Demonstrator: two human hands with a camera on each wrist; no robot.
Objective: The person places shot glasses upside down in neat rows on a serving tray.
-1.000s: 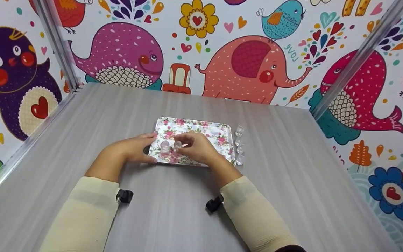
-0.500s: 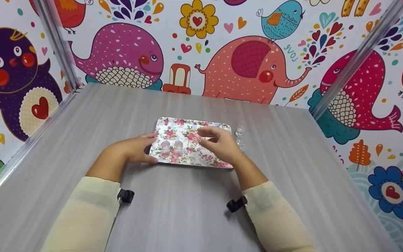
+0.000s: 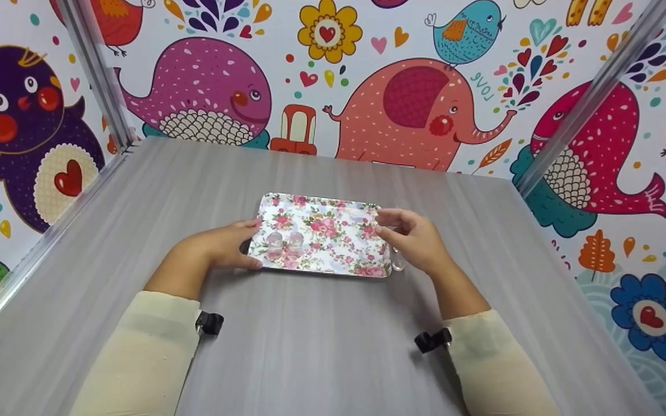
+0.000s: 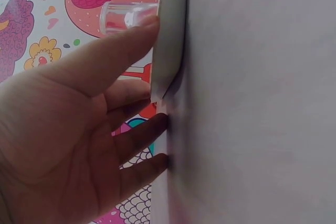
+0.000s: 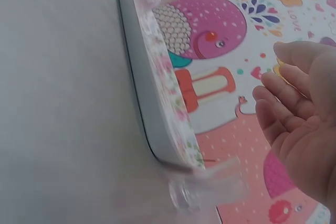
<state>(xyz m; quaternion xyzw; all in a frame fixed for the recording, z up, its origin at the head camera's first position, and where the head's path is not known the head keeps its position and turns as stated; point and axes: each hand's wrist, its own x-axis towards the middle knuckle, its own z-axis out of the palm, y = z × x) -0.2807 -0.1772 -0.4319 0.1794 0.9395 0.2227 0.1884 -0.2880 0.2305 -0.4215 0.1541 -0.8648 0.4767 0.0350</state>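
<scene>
In the head view a floral tray (image 3: 327, 248) lies on the grey table. Two small clear cups (image 3: 274, 245) stand side by side near its left front corner. My left hand (image 3: 226, 245) holds the tray's left end, thumb at the near corner; in the left wrist view the thumb (image 4: 118, 56) rests along the rim and two fingertips touch the table. My right hand (image 3: 420, 240) hovers over the tray's right edge with nothing in it. Beneath it a clear cup (image 3: 398, 263) shows beside the tray; my hand hides others there. The right wrist view has one blurred clear cup (image 5: 207, 187).
A grey table (image 3: 310, 341) surrounds the tray. Cartoon-printed walls (image 3: 402, 34) stand behind and at both sides, with metal posts (image 3: 99, 75) at the corners.
My right hand has let go of the second cup beside the first and moved right across the tray to its right edge. My left hand has stayed at the tray's left end.
</scene>
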